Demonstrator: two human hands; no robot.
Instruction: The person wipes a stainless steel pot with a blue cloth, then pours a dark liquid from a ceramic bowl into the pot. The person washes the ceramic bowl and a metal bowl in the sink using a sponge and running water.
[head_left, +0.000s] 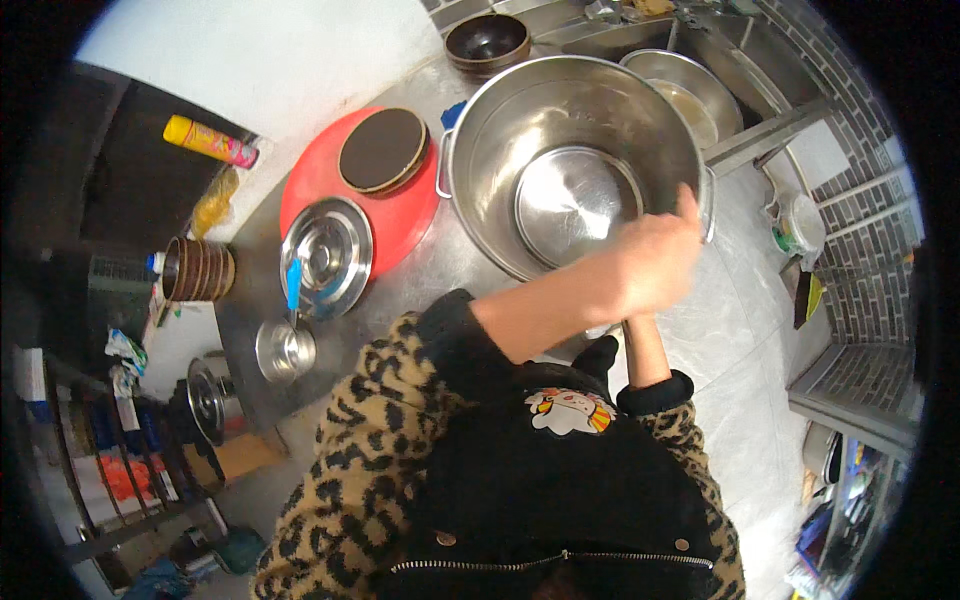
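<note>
A large stainless steel pot (577, 169) with loop handles stands upright before me; nothing shows in it. My left forearm reaches across its near rim. My left hand (654, 262) is blurred near the pot's right side, one finger extended toward the right handle (709, 204). Whether it touches the rim or holds anything I cannot tell. Below it rises my right forearm (646, 349); my right hand is hidden behind the left. Left of the pot, a dark round dish (382, 150) and a shiny metal lid (328, 255) rest on a red round board (315, 169).
A small saucepan (285, 351) with a blue handle sits at the metal counter's left end. Dark bowls (487, 43) stand behind the pot. A metal basin (694, 97) holding cloudy liquid is at the sink. Stacked brown bowls (197, 270) stand at left.
</note>
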